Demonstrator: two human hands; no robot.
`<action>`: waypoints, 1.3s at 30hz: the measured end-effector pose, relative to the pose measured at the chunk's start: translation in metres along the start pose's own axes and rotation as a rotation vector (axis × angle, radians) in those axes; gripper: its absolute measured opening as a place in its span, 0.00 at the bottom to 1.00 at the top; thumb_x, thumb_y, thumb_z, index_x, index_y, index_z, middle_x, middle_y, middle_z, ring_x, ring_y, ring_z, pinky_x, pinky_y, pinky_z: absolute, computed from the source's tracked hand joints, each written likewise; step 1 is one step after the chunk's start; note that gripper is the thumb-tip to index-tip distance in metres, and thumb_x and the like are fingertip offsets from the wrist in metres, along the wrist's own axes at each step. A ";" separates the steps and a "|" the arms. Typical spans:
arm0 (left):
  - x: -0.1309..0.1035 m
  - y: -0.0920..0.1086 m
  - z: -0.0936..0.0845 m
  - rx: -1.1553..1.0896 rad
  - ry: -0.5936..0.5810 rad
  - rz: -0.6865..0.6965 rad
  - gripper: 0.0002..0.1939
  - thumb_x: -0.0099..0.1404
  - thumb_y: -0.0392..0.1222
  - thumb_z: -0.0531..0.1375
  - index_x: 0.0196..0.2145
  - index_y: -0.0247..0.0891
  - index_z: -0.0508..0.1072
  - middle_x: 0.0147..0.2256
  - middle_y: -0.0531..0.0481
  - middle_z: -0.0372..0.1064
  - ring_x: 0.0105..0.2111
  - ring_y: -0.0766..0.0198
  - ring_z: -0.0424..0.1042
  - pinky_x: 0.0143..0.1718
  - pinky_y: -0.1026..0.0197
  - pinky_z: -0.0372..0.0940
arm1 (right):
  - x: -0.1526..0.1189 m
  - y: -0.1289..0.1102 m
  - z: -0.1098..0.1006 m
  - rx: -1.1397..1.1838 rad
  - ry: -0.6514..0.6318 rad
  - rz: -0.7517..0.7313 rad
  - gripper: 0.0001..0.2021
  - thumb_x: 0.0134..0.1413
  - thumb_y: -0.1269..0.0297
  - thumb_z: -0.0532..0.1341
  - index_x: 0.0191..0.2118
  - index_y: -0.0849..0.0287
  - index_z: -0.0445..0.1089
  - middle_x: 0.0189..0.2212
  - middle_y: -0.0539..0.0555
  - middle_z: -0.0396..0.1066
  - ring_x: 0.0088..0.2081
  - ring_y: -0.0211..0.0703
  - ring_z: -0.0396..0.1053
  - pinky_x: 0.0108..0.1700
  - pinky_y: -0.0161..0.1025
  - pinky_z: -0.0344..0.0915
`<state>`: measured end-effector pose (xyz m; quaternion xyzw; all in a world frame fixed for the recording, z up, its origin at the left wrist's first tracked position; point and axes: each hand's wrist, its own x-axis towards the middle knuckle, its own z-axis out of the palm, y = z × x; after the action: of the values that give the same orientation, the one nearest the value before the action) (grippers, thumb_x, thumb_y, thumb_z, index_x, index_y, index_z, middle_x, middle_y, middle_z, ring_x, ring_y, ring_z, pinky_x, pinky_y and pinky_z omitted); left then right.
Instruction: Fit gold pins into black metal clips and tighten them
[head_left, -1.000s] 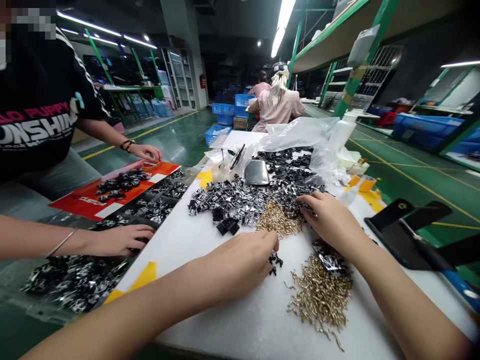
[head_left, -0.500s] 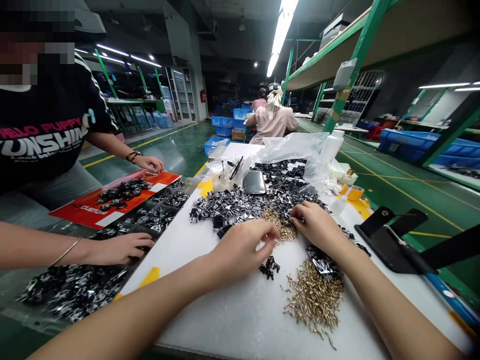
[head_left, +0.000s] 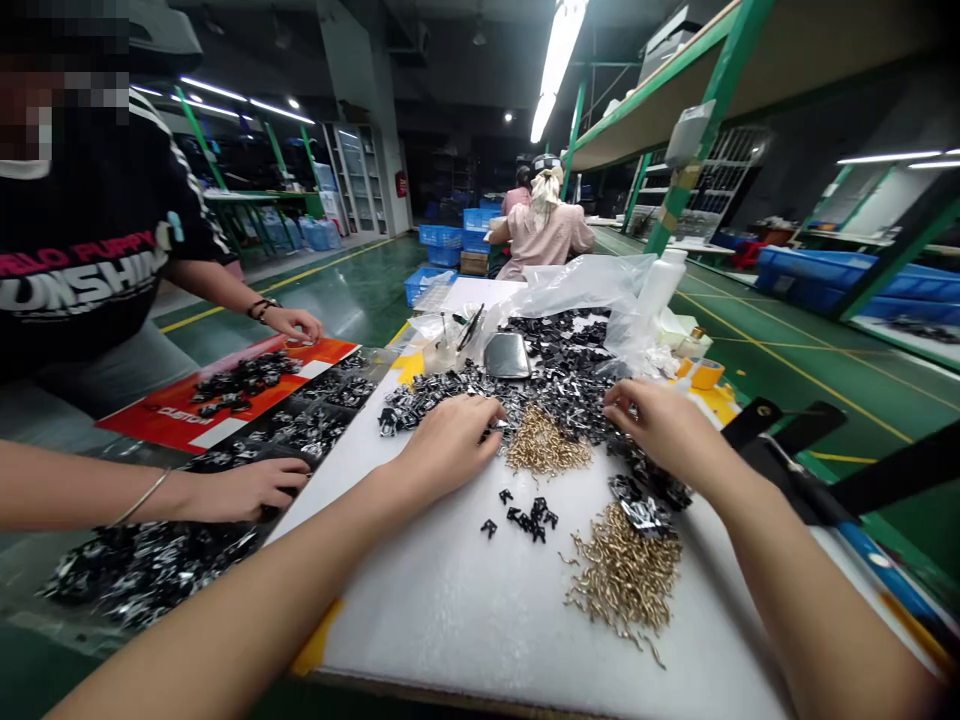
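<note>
Across the white counter (head_left: 435,610) lie black parts (head_left: 465,385) and brass pieces (head_left: 547,445). Left hand (head_left: 454,440), half curled, is at the black parts' near edge; right hand (head_left: 652,425), loosely pinched, is at their right. Whether either grips anything, I cannot tell.

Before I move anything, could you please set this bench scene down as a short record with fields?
left hand: fingers at the black-and-silver pieces; grip unclear
right hand: fingers at the same pieces, farther right; grip unclear
between hands: small brass-coloured pile
nearer: loose black pieces, larger brass-coloured pile
beyond: clear plastic, white bottle
left of table: red sheet bearing black pieces
</note>
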<state>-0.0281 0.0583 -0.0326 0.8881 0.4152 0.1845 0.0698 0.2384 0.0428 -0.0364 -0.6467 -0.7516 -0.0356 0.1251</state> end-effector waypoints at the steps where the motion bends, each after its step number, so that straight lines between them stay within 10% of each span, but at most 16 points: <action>1: 0.000 0.001 0.001 -0.002 0.001 0.008 0.07 0.60 0.37 0.52 0.37 0.38 0.68 0.36 0.46 0.70 0.38 0.55 0.67 0.39 0.52 0.61 | -0.003 0.006 -0.007 -0.008 -0.024 0.022 0.08 0.54 0.62 0.53 0.35 0.55 0.67 0.31 0.53 0.70 0.30 0.41 0.67 0.28 0.36 0.57; 14: 0.006 0.035 -0.017 0.007 -0.010 0.095 0.08 0.62 0.37 0.52 0.37 0.39 0.70 0.37 0.48 0.71 0.42 0.56 0.67 0.44 0.51 0.60 | -0.013 0.004 -0.004 -0.116 -0.226 -0.006 0.10 0.51 0.60 0.59 0.39 0.59 0.68 0.34 0.52 0.68 0.28 0.36 0.64 0.28 0.36 0.61; 20: 0.009 0.043 -0.009 -0.327 0.063 0.053 0.09 0.64 0.36 0.51 0.39 0.41 0.70 0.41 0.49 0.71 0.44 0.59 0.67 0.46 0.53 0.60 | -0.015 -0.002 -0.001 -0.133 -0.229 -0.039 0.12 0.56 0.57 0.57 0.37 0.61 0.67 0.33 0.52 0.67 0.30 0.35 0.65 0.33 0.37 0.64; 32: -0.002 0.045 0.007 -1.026 -0.045 -0.099 0.27 0.60 0.42 0.58 0.56 0.42 0.56 0.53 0.39 0.60 0.49 0.57 0.66 0.47 0.54 0.65 | -0.020 -0.045 -0.028 0.265 0.070 -0.177 0.05 0.54 0.65 0.53 0.34 0.55 0.66 0.24 0.48 0.66 0.24 0.35 0.62 0.24 0.32 0.56; 39: 0.005 0.034 0.005 -1.255 0.176 -0.129 0.08 0.61 0.38 0.57 0.40 0.37 0.67 0.39 0.45 0.69 0.38 0.61 0.72 0.39 0.58 0.69 | -0.040 -0.096 -0.047 0.439 0.231 -0.412 0.12 0.57 0.69 0.50 0.47 0.54 0.59 0.35 0.51 0.66 0.32 0.36 0.65 0.33 0.34 0.64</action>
<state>0.0011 0.0402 -0.0265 0.6330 0.2851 0.4604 0.5533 0.1557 -0.0211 0.0099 -0.4302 -0.8373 0.0299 0.3361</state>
